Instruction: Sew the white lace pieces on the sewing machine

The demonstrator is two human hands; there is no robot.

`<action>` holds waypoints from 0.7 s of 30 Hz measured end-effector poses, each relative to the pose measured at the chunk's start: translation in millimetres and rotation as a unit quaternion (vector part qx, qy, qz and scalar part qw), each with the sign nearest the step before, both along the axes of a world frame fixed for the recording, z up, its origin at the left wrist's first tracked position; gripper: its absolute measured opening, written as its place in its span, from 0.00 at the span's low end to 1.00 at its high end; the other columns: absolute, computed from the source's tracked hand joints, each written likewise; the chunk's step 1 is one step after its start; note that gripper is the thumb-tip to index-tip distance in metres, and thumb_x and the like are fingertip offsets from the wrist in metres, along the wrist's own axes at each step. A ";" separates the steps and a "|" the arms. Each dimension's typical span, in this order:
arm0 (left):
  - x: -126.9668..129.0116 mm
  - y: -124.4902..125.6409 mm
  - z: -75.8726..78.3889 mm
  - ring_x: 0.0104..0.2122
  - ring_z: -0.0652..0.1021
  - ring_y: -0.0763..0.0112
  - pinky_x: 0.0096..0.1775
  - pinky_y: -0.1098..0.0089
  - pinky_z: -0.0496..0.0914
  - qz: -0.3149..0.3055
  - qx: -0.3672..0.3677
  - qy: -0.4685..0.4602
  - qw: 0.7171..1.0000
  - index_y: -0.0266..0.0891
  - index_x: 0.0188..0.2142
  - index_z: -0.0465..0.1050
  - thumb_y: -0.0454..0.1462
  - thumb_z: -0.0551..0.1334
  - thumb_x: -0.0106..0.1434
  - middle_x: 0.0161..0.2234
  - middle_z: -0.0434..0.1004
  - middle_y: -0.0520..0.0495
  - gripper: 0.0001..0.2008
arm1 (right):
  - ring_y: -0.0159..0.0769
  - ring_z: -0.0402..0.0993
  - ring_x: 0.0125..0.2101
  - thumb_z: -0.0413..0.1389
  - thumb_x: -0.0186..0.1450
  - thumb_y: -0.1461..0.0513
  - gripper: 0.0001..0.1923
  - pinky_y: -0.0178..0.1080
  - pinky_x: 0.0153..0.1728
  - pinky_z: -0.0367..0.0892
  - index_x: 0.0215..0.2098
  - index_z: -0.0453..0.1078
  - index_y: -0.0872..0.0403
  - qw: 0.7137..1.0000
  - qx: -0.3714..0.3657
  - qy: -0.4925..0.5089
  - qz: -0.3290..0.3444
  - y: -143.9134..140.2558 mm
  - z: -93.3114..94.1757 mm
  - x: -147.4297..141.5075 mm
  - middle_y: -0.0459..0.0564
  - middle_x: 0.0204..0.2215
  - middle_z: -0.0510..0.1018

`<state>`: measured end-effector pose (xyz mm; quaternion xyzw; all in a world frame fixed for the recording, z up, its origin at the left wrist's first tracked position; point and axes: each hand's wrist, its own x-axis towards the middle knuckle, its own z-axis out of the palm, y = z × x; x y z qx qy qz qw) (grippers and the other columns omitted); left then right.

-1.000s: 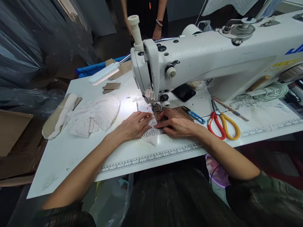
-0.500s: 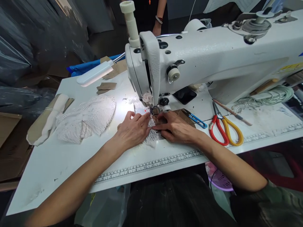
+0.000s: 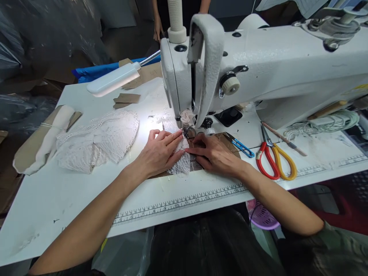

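White lace fabric [image 3: 180, 164] lies under the needle end of the white sewing machine [image 3: 181, 73]. My left hand [image 3: 159, 153] rests flat on the lace's left part, fingers stretched toward the presser foot [image 3: 189, 132]. From the other side, my right hand [image 3: 214, 153] has its fingers bent and drawn together at the lace's right edge; the fingertips are partly hidden. Brown card [image 3: 228, 145] shows behind and beneath that hand. The needle itself is hard to make out between the fingers and the machine head.
Blue thread snips [image 3: 243, 147] and scissors with red and yellow handles [image 3: 270, 153] lie right of my hands. A white lace piece [image 3: 115, 134] and a tied fabric bundle [image 3: 43, 134] are at left. A lamp [image 3: 115, 78] hangs over the table. Another person's hand [image 3: 158, 28] shows behind.
The view has shifted, so the machine appears larger and further right. The lever-like white part on its head stands out more. My left hand lies flatter on the lace; my right hand keeps its place.
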<state>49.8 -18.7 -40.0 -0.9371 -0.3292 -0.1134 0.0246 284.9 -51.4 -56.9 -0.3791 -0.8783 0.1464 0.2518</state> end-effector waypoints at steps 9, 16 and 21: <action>-3.9 2.0 -0.2 0.51 0.74 0.52 0.55 0.46 0.59 -0.018 -0.002 -0.006 1.000 0.37 0.59 0.68 0.45 0.54 0.71 0.61 0.69 0.39 0.22 | 0.45 0.64 0.47 0.52 0.67 0.66 0.17 0.51 0.50 0.66 0.50 0.76 0.47 0.999 0.018 -0.030 -0.023 -4.2 0.1 -5.3 0.56 0.45 0.69; 0.3 -0.6 -3.2 0.52 0.74 0.51 0.56 0.43 0.58 -0.005 0.008 -0.027 1.000 0.38 0.58 0.69 0.44 0.55 0.71 0.60 0.71 0.39 0.20 | 0.45 0.66 0.47 0.52 0.66 0.67 0.17 0.50 0.50 0.67 0.49 0.77 0.49 1.000 0.022 -0.010 -0.016 -3.6 0.2 -3.1 0.56 0.45 0.70; -1.0 -1.8 -4.0 0.53 0.74 0.52 0.58 0.42 0.57 -0.001 0.002 -0.032 0.999 0.41 0.59 0.68 0.43 0.55 0.71 0.60 0.70 0.40 0.20 | 0.44 0.66 0.47 0.52 0.67 0.67 0.17 0.51 0.50 0.67 0.49 0.76 0.48 1.000 0.011 0.002 -0.019 -4.5 1.3 -4.6 0.55 0.44 0.70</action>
